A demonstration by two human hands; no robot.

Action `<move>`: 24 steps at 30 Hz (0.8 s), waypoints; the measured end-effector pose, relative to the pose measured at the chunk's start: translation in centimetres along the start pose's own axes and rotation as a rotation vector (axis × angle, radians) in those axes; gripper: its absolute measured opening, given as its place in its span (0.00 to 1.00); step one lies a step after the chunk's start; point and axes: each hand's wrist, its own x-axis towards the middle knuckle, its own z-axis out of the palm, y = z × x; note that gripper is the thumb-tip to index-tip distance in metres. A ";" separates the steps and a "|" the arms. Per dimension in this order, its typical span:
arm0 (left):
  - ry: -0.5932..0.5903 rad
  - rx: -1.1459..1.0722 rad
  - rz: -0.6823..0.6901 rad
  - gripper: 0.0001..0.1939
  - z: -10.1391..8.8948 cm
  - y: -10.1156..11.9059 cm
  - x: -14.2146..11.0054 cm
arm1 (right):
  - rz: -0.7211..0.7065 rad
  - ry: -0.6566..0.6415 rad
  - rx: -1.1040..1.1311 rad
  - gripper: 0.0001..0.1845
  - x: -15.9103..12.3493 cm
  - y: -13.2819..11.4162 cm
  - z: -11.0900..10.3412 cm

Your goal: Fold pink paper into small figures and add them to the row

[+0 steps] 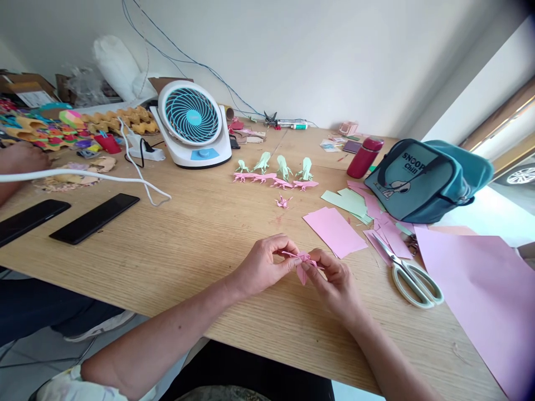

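Note:
Between my two hands, just above the wooden table, is a small folded pink paper figure (304,272) with thin points sticking out. The fingers and thumb of my left hand (271,262) pinch its left side. My right hand (334,278) pinches the right side, its thumb near the middle. Beyond my hands lies a small pink folded figure (283,201). Farther back stand a row of pink folded paper insects (281,181) and a row of green ones (283,166). A stack of pink paper sheets (334,231) rests beside my right hand.
White-handled scissors (412,278) and a large pink sheet (480,289) lie at right. Behind them are green and pink scraps (345,201), a teal bag (418,178) and a red bottle (365,157). Left are a fan (194,122), phones (95,218), a white cable (83,174) and another person's hand (23,159).

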 end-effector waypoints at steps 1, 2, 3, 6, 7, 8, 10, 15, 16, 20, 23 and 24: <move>0.001 -0.010 -0.006 0.09 0.0 0.0 0.0 | 0.004 0.000 0.018 0.16 0.0 0.0 0.1; 0.005 -0.001 -0.006 0.10 0.1 0.0 0.0 | 0.008 -0.001 0.027 0.16 0.0 0.0 0.1; 0.011 0.024 0.004 0.10 0.0 -0.1 0.1 | 0.010 -0.002 0.026 0.15 0.0 0.0 0.2; 0.014 0.112 0.062 0.12 -0.3 -0.2 0.1 | -0.002 -0.011 -0.014 0.11 -0.1 0.1 0.3; 0.001 0.126 0.086 0.11 -0.4 -0.2 0.1 | -0.015 -0.014 -0.032 0.10 -0.1 0.1 0.2; -0.020 0.132 0.110 0.11 -0.6 -0.3 0.1 | -0.033 -0.011 -0.050 0.10 -0.1 0.2 0.2; -0.058 0.130 0.145 0.10 -0.8 -0.3 0.2 | -0.067 0.005 -0.081 0.12 -0.1 0.3 0.1; -0.014 0.112 0.117 0.08 -0.5 -0.2 0.2 | -0.080 0.057 -0.107 0.12 -0.1 0.4 0.3; 0.006 0.113 0.106 0.08 -0.4 -0.2 0.1 | -0.075 0.065 -0.103 0.12 -0.1 0.3 0.4; 0.042 0.177 0.136 0.07 0.2 -0.3 -0.1 | -0.038 0.058 -0.081 0.09 -0.1 0.4 0.8; 0.061 0.292 0.174 0.07 0.4 -0.4 -0.2 | -0.012 0.032 -0.058 0.07 -0.1 0.6 0.9; 0.063 0.320 0.177 0.06 0.3 -0.4 -0.2 | -0.002 0.031 -0.050 0.06 -0.1 0.6 0.9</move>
